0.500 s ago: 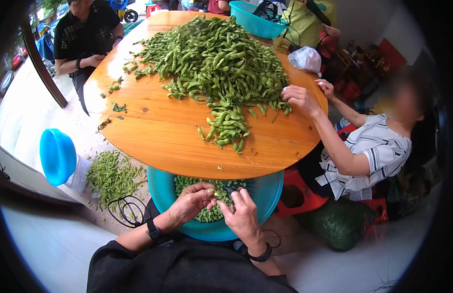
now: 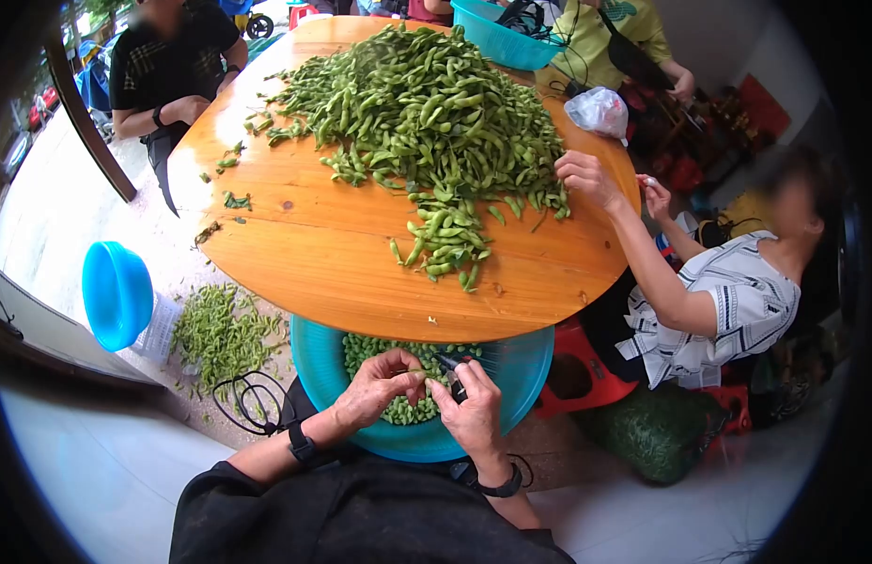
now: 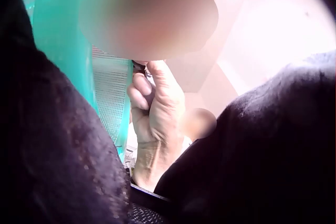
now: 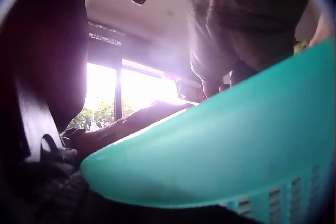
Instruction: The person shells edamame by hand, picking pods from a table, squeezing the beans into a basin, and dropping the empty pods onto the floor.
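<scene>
In the head view, my left hand (image 2: 384,389) is at the near edge of the round table, thumb and forefinger pinching something small, apparently a green pod, largely hidden by the fingers. Just to its right, my right hand (image 2: 470,414) grips a small black tool (image 2: 450,361), its tip pointing up and left. Both hands are over a teal basket (image 2: 309,367) holding shelled green beans (image 2: 408,411). On the table lies a large heap of green pods (image 2: 427,113). The left wrist view shows my right hand (image 3: 160,103) beside the basket wall (image 3: 63,29).
The wooden table edge (image 2: 361,324) overhangs the basket. Pods (image 2: 215,334) lie on the floor at left, near a blue basin (image 2: 115,296) and a black cable. A seated person in a patterned shirt (image 2: 727,301) reaches to the heap from the right; another person sits at upper left.
The head view has shifted slightly. The pod between my left fingers shows less than before. The seated person's hands at right have moved a little, and the person in green has lowered an arm.
</scene>
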The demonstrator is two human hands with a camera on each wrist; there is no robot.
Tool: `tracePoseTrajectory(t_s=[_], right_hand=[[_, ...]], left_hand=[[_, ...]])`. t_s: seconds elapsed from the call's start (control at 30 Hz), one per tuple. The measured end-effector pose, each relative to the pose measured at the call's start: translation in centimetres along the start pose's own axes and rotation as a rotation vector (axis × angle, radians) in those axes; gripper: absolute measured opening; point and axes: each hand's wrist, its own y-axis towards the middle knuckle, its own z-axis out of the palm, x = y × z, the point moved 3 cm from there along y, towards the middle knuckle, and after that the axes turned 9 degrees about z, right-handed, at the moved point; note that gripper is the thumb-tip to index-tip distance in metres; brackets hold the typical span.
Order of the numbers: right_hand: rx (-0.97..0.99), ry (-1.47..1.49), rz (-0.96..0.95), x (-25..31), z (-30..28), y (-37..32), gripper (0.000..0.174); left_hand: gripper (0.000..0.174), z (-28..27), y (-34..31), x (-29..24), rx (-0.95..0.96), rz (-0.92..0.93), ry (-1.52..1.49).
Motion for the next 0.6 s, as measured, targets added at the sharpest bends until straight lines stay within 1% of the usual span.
tracePoseTrajectory(t_s=[0.03,0.1,0.17,0.2,0.23,0.27,0.3,0.33,0.4,0.47,0.5,0.53,0.57,0.6], right_hand=[[0.003,-0.002,-0.001,-0.2,0.0,-0.1,0.021],[0.073,0.027,-0.007,-0.6,0.3,-0.2,0.021],[0.098,0.035,-0.022,-0.7,0.5,-0.2,0.020],[0.122,0.040,-0.036,-0.8,0.6,-0.2,0.019],[0.128,0.038,-0.035,-1.0,0.8,-0.3,0.019],[0.159,0.092,0.047,-1.4,1.0,-0.5,0.017],[0.190,0.147,0.130,-1.7,1.3,-0.6,0.016],[0.193,0.147,0.130,-1.5,1.2,-0.6,0.016],[0.313,0.222,0.386,-1.7,1.1,-0.8,0.016],[0.331,0.265,0.420,-3.6,1.8,-1.3,0.015],[0.350,0.309,0.451,-3.6,1.9,-1.3,0.014],[0.350,0.308,0.450,-3.4,1.9,-1.2,0.014],[0.224,0.160,0.210,-2.4,1.6,-0.9,0.014],[0.098,0.014,-0.028,-1.3,1.4,-0.8,0.013]], left_hand=[[0.012,0.1,-0.1,0.0,0.014,0.011,0.016],[0.012,-0.1,-0.3,-0.1,0.025,0.025,0.035],[0.008,-0.5,-0.6,0.2,0.088,0.002,0.029],[0.008,-0.6,-0.7,0.0,0.087,0.003,0.028],[0.008,-0.8,-0.8,-0.3,0.088,0.029,0.231],[0.008,-1.0,-1.0,-0.6,0.088,0.051,0.436],[0.008,-1.0,-1.2,-0.7,0.082,0.048,0.433],[0.008,-0.9,-1.1,-1.0,0.088,0.046,0.424],[0.009,-0.7,-1.0,-1.2,0.096,0.043,0.415],[0.010,-0.4,-0.9,-1.5,0.137,0.136,0.609],[0.010,0.0,-0.9,-1.9,0.137,0.137,0.608],[0.008,0.6,-0.9,-2.6,0.134,0.187,0.765],[0.007,0.9,-0.9,-3.0,0.130,0.237,0.923],[0.007,0.7,-0.8,-2.5,0.130,0.235,0.923]])
